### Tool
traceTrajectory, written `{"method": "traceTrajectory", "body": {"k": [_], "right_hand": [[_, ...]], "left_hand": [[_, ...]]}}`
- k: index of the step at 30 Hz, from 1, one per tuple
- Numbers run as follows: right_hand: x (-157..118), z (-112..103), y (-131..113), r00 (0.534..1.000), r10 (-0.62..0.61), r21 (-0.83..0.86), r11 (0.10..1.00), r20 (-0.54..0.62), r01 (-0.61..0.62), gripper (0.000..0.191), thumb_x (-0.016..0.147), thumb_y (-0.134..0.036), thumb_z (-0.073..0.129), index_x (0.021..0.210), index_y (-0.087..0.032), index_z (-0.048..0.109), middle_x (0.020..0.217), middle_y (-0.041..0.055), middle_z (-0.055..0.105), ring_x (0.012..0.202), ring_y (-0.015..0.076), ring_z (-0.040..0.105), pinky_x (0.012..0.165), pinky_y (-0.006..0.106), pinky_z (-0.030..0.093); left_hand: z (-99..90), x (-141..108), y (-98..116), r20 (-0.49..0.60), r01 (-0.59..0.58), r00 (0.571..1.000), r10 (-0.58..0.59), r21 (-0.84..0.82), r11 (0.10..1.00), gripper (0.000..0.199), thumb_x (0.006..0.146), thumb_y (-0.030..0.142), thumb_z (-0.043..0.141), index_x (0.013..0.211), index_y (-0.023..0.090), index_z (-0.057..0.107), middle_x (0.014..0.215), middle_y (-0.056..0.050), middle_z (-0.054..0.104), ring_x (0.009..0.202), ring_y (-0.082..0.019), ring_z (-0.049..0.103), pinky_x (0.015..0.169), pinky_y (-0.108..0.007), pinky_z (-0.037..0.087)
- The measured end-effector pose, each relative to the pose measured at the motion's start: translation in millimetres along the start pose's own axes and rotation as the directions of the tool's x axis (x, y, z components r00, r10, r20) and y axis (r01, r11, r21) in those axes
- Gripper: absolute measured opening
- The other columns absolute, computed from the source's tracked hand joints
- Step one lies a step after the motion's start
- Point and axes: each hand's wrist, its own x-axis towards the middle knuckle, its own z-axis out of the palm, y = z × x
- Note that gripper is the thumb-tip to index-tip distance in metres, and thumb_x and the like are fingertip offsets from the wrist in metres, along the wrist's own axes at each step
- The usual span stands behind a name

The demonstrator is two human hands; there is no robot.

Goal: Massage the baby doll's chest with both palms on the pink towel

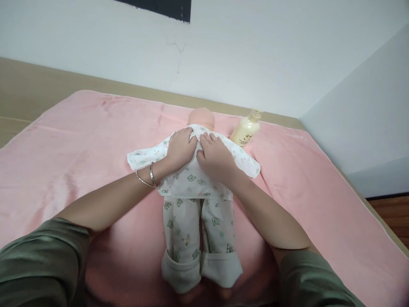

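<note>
A bald baby doll (pixel 201 117) lies stretched out with its head away from me, and its face does not show. It wears a white pyjama top (pixel 194 185) and matching trousers (pixel 183 232), both printed with small green animals; the trouser cuffs are turned up. My left hand (pixel 181 147), with silver bangles (pixel 151 175) at the wrist, rests on the upper part of the top near the neck. Beside it my right hand (pixel 217 155) lies flat there, thumb apart from the fingers. Between my fingertips the cloth is wrinkled. Both sleeves spread sideways.
A pump bottle (pixel 246 130) of pale yellow liquid lies tilted beyond the doll's right-hand sleeve. Under everything is a pink blanket (pixel 303 192) over a wooden surface (pixel 28 94). A white wall (pixel 239 55) rises along the far edge.
</note>
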Motion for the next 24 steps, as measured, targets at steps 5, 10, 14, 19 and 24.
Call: {"method": "traceTrajectory", "body": {"k": [5, 10, 14, 19, 24], "right_hand": [[21.1, 8.7, 24.2, 0.997, 0.079, 0.147, 0.986, -0.01, -0.077, 0.066, 0.101, -0.032, 0.034, 0.157, 0.002, 0.034, 0.168, 0.0214, 0.031, 0.158, 0.0341, 0.026, 0.13, 0.051, 0.022], [30.1, 10.6, 36.9, 0.994, 0.106, 0.194, 0.976, -0.019, -0.1, 0.068, 0.1, -0.035, 0.037, 0.157, 0.001, 0.033, 0.169, 0.0213, 0.028, 0.159, 0.0339, 0.024, 0.131, 0.054, 0.017], [19.8, 7.3, 23.6, 0.995, 0.09, 0.111, 0.99, -0.039, -0.085, 0.065, 0.101, -0.031, 0.034, 0.155, 0.003, 0.035, 0.165, 0.0232, 0.036, 0.155, 0.0358, 0.033, 0.129, 0.055, 0.023], [-5.5, 11.5, -3.1, 0.994, 0.029, -0.057, 0.998, -0.103, -0.035, 0.062, 0.101, -0.026, 0.032, 0.152, 0.008, 0.038, 0.159, 0.0293, 0.043, 0.152, 0.0414, 0.036, 0.126, 0.055, 0.03], [3.3, 12.6, 6.5, 0.998, 0.031, 0.025, 0.999, -0.054, -0.029, 0.06, 0.101, -0.024, 0.029, 0.152, 0.004, 0.042, 0.161, 0.0244, 0.043, 0.154, 0.0358, 0.035, 0.128, 0.051, 0.029]], "left_hand": [[8.4, -20.3, 7.3, -0.051, -0.079, 0.995, 0.086, 0.121, 0.989, 0.04, 0.095, 0.022, 0.036, 0.126, 0.015, 0.061, 0.134, -0.016, 0.066, 0.132, -0.034, 0.057, 0.116, -0.053, 0.042], [14.4, -35.2, 12.9, -0.008, -0.136, 0.99, 0.138, 0.138, 0.981, 0.05, 0.097, 0.021, 0.034, 0.142, 0.009, 0.051, 0.153, -0.02, 0.053, 0.15, -0.038, 0.041, 0.123, -0.058, 0.032], [12.5, -23.8, 6.8, -0.018, -0.086, 0.996, 0.086, 0.005, 0.996, 0.052, 0.092, 0.022, 0.038, 0.14, 0.013, 0.056, 0.152, -0.015, 0.056, 0.146, -0.032, 0.047, 0.126, -0.053, 0.033], [8.3, -4.5, -6.0, -0.043, 0.021, 0.999, -0.032, -0.222, 0.975, 0.048, 0.087, 0.023, 0.039, 0.125, 0.018, 0.068, 0.134, -0.01, 0.07, 0.128, -0.028, 0.062, 0.117, -0.048, 0.046], [11.0, -5.3, -7.5, -0.094, 0.045, 0.993, -0.065, -0.194, 0.98, 0.046, 0.09, 0.025, 0.038, 0.125, 0.017, 0.067, 0.134, -0.011, 0.07, 0.13, -0.029, 0.06, 0.119, -0.049, 0.044]]}}
